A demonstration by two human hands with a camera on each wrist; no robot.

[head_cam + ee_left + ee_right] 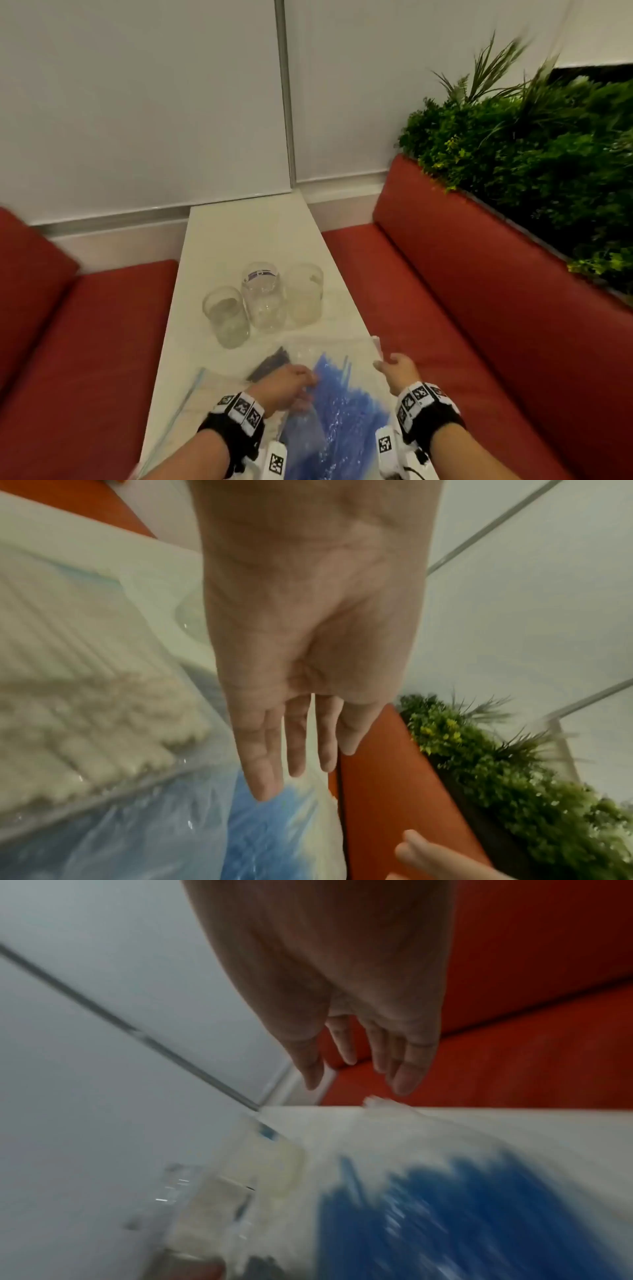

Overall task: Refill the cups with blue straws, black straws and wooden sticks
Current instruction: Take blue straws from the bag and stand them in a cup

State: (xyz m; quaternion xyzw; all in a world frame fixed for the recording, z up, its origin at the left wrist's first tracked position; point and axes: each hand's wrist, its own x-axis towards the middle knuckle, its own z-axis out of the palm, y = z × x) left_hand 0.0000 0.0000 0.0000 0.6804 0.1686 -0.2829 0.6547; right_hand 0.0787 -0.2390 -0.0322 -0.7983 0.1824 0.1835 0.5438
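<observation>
Nearest, at 6 o'clock on white table [239, 226]: clear plastic bag of blue straws [342, 404]. Light, slippery film, loose thin tubes, likely easy to crush; best taken at bag mouth, 1 o'clock corner. Left hand [287, 382] relaxed, fingers straight, resting on bag. Right hand [397, 368] spread, empty, at that corner. Farther, 12 o'clock: three empty clear glass cups [263, 294], fragile. Middle cup's blue label unreadable.
</observation>
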